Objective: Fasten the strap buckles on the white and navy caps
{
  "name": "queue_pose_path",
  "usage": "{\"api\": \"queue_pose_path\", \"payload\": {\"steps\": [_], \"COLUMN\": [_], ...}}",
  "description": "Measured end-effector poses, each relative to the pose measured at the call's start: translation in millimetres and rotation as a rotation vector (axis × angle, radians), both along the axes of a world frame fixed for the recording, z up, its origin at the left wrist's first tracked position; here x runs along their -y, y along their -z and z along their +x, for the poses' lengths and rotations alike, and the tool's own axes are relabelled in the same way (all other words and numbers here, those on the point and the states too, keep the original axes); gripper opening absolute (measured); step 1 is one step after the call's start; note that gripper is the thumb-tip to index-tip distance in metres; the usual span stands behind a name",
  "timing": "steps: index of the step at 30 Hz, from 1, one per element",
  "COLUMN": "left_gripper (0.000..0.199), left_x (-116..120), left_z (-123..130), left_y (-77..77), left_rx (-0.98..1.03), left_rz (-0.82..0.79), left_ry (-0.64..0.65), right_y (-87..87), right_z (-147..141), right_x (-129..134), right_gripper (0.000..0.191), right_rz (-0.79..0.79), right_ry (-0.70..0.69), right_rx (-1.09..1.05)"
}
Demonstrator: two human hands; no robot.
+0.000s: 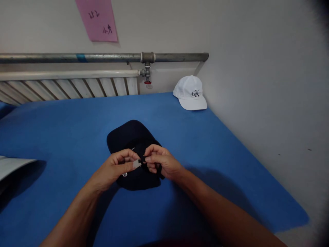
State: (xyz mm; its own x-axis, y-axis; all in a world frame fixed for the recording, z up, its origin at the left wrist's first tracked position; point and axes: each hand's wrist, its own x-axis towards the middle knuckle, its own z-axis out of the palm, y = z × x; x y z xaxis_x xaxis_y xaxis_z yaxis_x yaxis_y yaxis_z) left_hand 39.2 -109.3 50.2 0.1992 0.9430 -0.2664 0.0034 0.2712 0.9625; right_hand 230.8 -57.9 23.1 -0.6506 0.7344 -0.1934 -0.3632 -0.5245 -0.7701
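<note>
A dark navy cap [130,134] lies on the blue table, brim pointing away and to the left. Over its body, my left hand [117,167] is closed in a pinch on a small pale rectangular buckle [137,163]. Close beside it, my right hand [161,160] pinches the end of a dark strap [143,159], which meets the buckle. How far the strap passes through the buckle cannot be made out. A small shiny round piece [124,174] shows under my left thumb. The middle of the cap is partly hidden by both hands.
A white cap [190,92] with dark letters sits at the table's far right corner, near the wall. A pale curved object [15,166] juts in at the left. Behind the blue table [77,116] are a radiator [69,86], a metal pipe [110,58] and a valve [147,70].
</note>
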Motion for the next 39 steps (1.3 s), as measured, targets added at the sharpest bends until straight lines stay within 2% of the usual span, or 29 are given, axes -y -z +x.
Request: {"api": "queue_pose_path", "payload": {"steps": [9, 16, 20, 39], "left_gripper": [0.02, 0.019, 0.02, 0.019], "left_x": [-3, -6, -4, -5], "left_z": [-1, 0, 0, 0], "left_y": [5.9, 7.9, 7.5, 7.0], "left_rx": [0.092, 0.14, 0.134, 0.086], "left_rz": [-0.005, -0.008, -0.013, 0.0], "left_ry": [-0.039, -0.03, -0.044, -0.036], "right_y": [-0.9, 0.2, 1.5, 1.0], "right_z": [1, 2, 3, 4], "right_x": [-1, 1, 2, 1], "right_gripper": [0.021, 0.019, 0.018, 0.019], "right_rz": [-0.059, 0.0, 0.039, 0.036], "right_ry": [-0.033, -0.049, -0.048, -0.078], "right_rx": [0.003, 0.013, -0.003, -0.008]}}
